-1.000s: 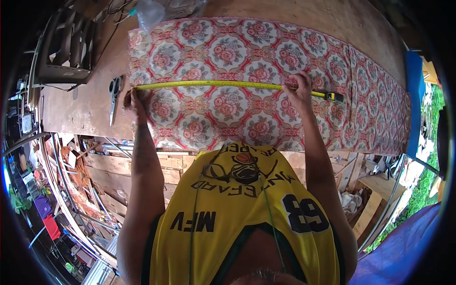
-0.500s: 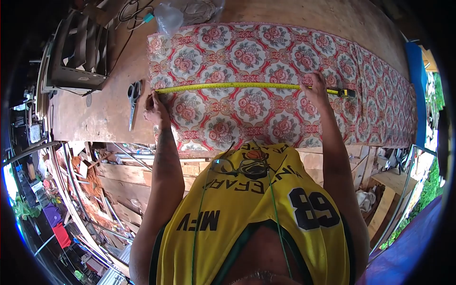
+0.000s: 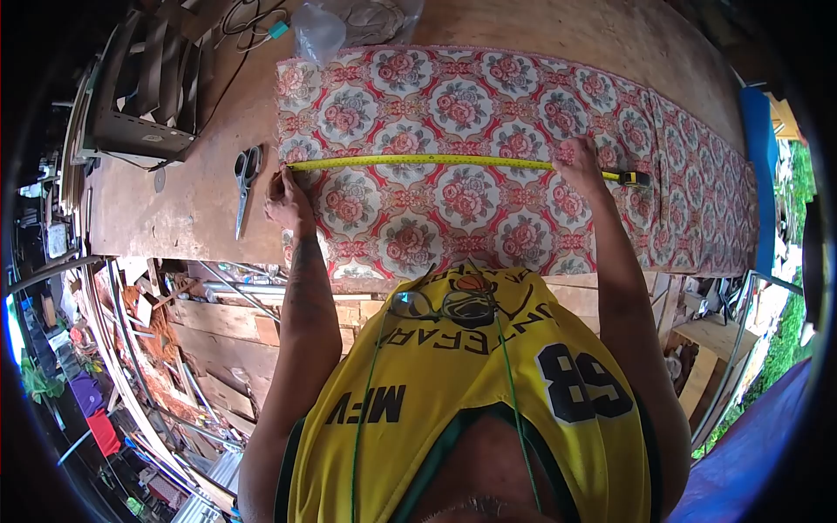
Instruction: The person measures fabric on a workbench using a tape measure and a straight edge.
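Note:
A yellow tape measure (image 3: 436,160) lies stretched across a red and white floral fabric (image 3: 462,193) on the wooden table. My left hand (image 3: 286,202) is closed at the fabric's left edge, its fingers pinching the tape's end. Farther right, my right hand (image 3: 577,164) has its fingers closed around the blade, short of the black and yellow case, which rests on the fabric. A pair of scissors with dark handles (image 3: 245,183) lies just left of my left hand, blades toward me.
A metal rack (image 3: 144,105) stands at the table's far left, near a cable with a teal plug (image 3: 277,30). Clear plastic bags (image 3: 323,33) lie behind the fabric. A blue roll or sheet (image 3: 757,174) is at the right end. Wood scraps (image 3: 222,327) fill the space below the table.
Both hands keep their grip on the tape. The right hand and the tape's case have shifted very slightly; the whole view has moved a little.

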The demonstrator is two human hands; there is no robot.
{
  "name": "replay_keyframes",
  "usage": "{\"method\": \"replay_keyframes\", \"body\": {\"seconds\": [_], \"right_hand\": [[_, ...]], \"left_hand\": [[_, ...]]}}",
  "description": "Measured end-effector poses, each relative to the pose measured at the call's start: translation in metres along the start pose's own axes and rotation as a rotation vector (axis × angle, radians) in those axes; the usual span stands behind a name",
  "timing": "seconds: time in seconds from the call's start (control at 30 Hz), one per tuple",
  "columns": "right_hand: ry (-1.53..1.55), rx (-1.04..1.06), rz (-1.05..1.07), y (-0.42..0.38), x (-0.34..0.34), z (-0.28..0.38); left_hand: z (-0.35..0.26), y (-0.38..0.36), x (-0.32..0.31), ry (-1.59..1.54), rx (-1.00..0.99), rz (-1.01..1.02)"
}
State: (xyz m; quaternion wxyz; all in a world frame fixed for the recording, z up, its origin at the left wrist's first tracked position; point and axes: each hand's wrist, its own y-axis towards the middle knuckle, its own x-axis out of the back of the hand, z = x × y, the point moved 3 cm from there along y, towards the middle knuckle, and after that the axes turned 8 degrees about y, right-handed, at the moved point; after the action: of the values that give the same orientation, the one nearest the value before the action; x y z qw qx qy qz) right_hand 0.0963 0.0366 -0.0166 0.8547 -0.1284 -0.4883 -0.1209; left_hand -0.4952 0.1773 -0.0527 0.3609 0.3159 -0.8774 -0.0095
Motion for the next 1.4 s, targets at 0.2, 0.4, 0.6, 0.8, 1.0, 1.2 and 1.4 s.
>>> {"method": "replay_keyframes", "body": {"seconds": [0.2,0.4,0.6,0.8,1.0,1.2,1.4], "right_hand": [[0.045,-0.012,0.01,0.0,0.002,0.003],[0.014,-0.011,-0.008,0.0,0.001,0.002],[0.02,-0.023,0.002,0.002,0.0,0.0],[0.045,-0.032,0.011,0.003,0.0,-0.003],[0.049,-0.039,0.013,0.0,0.005,0.006],[0.052,-0.037,0.008,-0.001,0.007,0.011],[0.036,0.013,-0.021,-0.001,0.001,0.004]], "left_hand": [[-0.004,-0.002,0.001,0.0,0.018,0.008],[-0.001,-0.002,0.0,-0.086,0.05,-0.011],[0.009,0.002,-0.007,-0.075,0.029,-0.008],[0.003,0.0,-0.003,-0.002,-0.007,-0.026],[0.01,0.002,-0.007,-0.023,0.023,0.002],[0.004,-0.002,0.001,0.093,0.043,0.03],[0.006,0.001,-0.002,0.147,0.015,0.026]]}}
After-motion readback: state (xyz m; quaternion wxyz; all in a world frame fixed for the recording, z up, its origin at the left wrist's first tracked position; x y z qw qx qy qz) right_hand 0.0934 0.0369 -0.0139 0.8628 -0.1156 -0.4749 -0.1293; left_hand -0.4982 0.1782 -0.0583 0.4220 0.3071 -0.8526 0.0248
